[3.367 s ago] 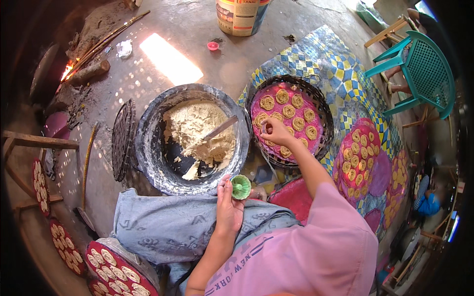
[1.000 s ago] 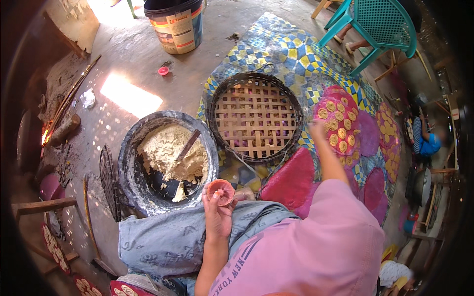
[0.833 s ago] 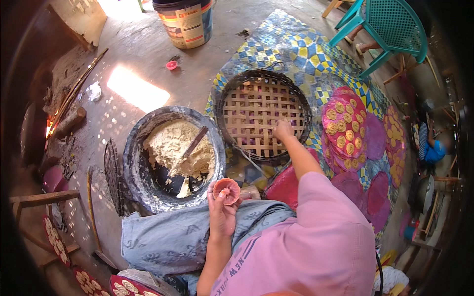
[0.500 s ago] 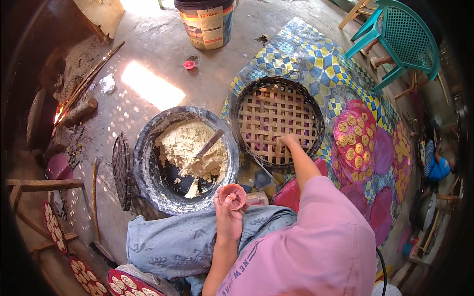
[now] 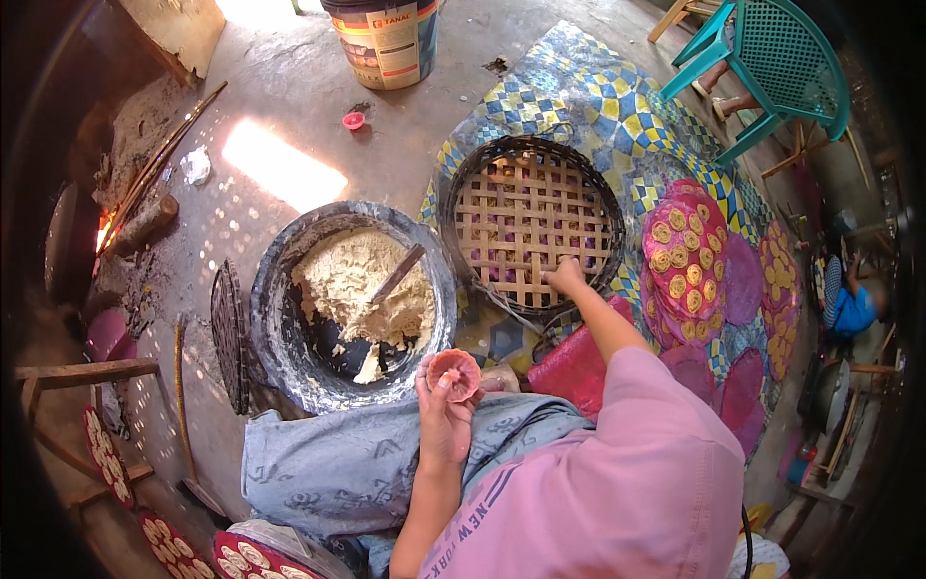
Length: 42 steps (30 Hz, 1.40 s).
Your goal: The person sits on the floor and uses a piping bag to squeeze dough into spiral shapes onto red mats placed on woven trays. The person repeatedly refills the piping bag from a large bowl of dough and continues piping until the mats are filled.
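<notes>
My left hand (image 5: 444, 417) holds a small pinkish cup-shaped piece (image 5: 457, 377) above my lap, its hollow facing up and the thumb at its rim. My right hand (image 5: 567, 277) is at the near right part of a round basket (image 5: 617, 227) with an open woven lattice (image 5: 526, 222). Its fingers are curled against the lattice; whatever they hold, if anything, is hidden. Left of the basket stands a large dark tub (image 5: 275, 357) of pale dough (image 5: 352, 275). A flat wooden paddle (image 5: 398, 273) sticks out of the dough.
Red round trays with coiled dough pieces (image 5: 687, 253) lie at right on a patterned mat (image 5: 637, 106); similar trays (image 5: 253, 560) are at lower left. A bucket (image 5: 386, 43), green chair (image 5: 791, 53), small red cup (image 5: 354, 121) and fire (image 5: 103, 232) surround the area. Other people are at right.
The view has shifted slightly, and more of the red sheet beside my right arm shows. My right hand stays at the lattice; my left still holds the pinkish cup-shaped piece.
</notes>
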### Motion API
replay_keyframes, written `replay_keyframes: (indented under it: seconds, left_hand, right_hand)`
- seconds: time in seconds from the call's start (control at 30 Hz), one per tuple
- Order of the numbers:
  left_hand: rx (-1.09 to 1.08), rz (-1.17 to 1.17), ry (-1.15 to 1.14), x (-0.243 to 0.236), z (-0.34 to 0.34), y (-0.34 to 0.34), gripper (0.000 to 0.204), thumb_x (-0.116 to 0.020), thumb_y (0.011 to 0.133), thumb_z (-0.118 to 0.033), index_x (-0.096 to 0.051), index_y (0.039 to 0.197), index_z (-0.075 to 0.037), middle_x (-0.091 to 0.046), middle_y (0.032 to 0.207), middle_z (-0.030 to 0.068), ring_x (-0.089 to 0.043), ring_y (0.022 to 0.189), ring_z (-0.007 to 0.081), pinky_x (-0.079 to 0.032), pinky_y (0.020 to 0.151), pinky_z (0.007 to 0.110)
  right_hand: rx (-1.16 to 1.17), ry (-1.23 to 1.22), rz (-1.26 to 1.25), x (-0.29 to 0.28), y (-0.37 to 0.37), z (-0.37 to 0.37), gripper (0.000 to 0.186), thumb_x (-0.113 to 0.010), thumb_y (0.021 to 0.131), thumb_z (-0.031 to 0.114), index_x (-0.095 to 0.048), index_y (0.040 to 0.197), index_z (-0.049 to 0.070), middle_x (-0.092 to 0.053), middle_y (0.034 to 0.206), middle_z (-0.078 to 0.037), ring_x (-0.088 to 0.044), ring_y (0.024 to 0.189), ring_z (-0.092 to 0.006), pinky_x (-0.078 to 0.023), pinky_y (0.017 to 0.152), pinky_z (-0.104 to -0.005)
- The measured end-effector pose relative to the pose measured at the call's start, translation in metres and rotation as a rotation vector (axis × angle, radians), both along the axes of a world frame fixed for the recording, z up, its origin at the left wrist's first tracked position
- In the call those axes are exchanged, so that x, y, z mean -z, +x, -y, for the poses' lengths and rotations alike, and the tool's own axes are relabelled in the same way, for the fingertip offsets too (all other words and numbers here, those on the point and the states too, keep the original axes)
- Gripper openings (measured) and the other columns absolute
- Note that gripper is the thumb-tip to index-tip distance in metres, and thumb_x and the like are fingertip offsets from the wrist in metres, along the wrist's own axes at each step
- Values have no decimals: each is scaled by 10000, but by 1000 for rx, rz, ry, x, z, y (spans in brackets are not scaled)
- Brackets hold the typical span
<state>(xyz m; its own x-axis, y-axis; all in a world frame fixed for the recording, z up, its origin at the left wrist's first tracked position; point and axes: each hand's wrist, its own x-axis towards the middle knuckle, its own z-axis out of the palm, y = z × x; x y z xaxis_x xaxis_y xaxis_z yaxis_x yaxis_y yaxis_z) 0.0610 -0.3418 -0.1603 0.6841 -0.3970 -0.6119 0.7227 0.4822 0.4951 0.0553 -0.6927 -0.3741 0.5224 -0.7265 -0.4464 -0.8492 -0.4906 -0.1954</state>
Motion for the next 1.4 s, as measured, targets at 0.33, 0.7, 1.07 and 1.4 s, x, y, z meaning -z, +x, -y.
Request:
replay_keyframes:
  seconds: [0.33, 0.7, 1.07, 1.4]
  left_hand:
    - [-19, -7, -19, 1, -4, -2, 512, -657, 868, -305, -419, 1307, -190, -546, 1179, 59, -595, 1058, 267, -513, 853, 387]
    - [-39, -23, -1, 1, -3, -2, 513, -668, 866, -309, -431, 1308, -198, -544, 1179, 47, -600, 1056, 272, -510, 862, 392]
    - [-40, -13, -5, -1, -3, -2, 498, -660, 875, -291, -429, 1306, -193, -552, 1183, 51, -604, 1055, 269, -509, 872, 395]
    - [-67, -29, -14, 1, -2, -3, 488, -664, 873, -283, -434, 1293, -189, -549, 1183, 51, -607, 1043, 265, -513, 872, 392]
  right_hand:
    - [-540, -27, -111, -19, -25, -74, 420, -758, 745, 402, -674, 1029, 104, -557, 1196, -138, -524, 1160, -331, -426, 971, -436]
    - [3, 257, -4, 20, -21, -73, 448, -836, 655, 476, -698, 873, 110, -510, 1230, -148, -528, 1156, -347, -449, 951, -442]
    - [8, 157, 72, -8, -20, -82, 452, -837, 654, 444, -654, 874, 94, -499, 1187, -118, -546, 1106, -340, -458, 919, -466]
    - [-19, 192, -16, -37, -3, -84, 537, -813, 670, 496, -697, 1013, 99, -516, 1188, -98, -509, 1181, -310, -463, 918, -513]
